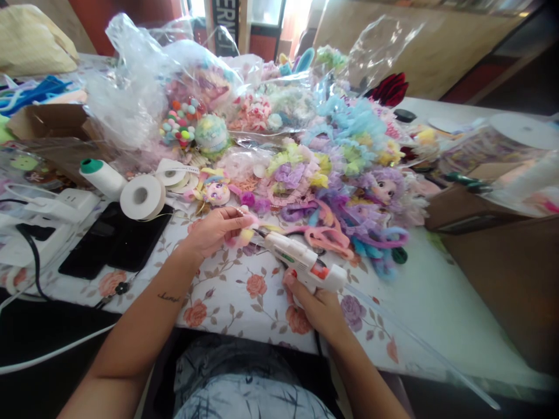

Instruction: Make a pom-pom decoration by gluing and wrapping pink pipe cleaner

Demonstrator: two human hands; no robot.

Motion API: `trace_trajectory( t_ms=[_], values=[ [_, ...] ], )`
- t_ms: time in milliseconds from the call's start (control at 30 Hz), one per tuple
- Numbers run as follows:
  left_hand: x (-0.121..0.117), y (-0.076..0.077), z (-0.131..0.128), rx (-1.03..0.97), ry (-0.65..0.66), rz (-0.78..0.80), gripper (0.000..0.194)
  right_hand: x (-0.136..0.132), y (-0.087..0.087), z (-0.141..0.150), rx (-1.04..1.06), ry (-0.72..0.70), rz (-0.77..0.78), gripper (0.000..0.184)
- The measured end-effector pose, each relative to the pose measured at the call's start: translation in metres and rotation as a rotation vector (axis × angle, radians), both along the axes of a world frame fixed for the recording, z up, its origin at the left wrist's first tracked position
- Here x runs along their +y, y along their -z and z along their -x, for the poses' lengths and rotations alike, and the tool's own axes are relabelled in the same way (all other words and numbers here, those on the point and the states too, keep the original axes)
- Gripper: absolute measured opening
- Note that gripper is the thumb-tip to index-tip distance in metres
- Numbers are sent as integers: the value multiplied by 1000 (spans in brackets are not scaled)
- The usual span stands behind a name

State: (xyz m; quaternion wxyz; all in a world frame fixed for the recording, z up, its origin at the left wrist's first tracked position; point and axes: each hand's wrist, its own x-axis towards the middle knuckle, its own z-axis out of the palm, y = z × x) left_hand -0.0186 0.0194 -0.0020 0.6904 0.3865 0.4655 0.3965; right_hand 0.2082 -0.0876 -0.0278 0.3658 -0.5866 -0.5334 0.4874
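L fingers (238, 223), nearly closed, pinched a pink-yellow fuzzy piece (244, 237) at their tips; R fingers (290, 280) wrapped the glue gun (292, 251), nozzle (260, 233) nearby, so a small bead w/o touching skin seemed best.

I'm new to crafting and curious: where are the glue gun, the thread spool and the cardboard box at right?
Glue gun (301, 254): head view, on its white body.
Thread spool (105, 180): head view, on its white side.
Cardboard box (502, 279): head view, on its brown side.

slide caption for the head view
Right hand holds a white glue gun, nozzle near a pink-and-yellow fuzzy piece in the left hand.
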Motion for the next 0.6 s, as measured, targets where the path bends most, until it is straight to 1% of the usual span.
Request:
trace_trajectory(
  t_ms=[200,267,433,533,600],
  values=[
    [0,0,0,-25,5,-2,36,2,-3,0,3,6,-19,28],
    [-1,0,0,-15,2,3,36,1,-1,0,-1,21,-24,28],
    [-1,0,-1,5,0,-12,33,0,5,-1,-20,0,4,32],
    [-1,0,-1,12,10,-14,33,1,2,-2,-2,-18,16,30],
    [-1,0,0,14,14,-12,34,1,-3,-1,1,3,15,28]
  ],
)
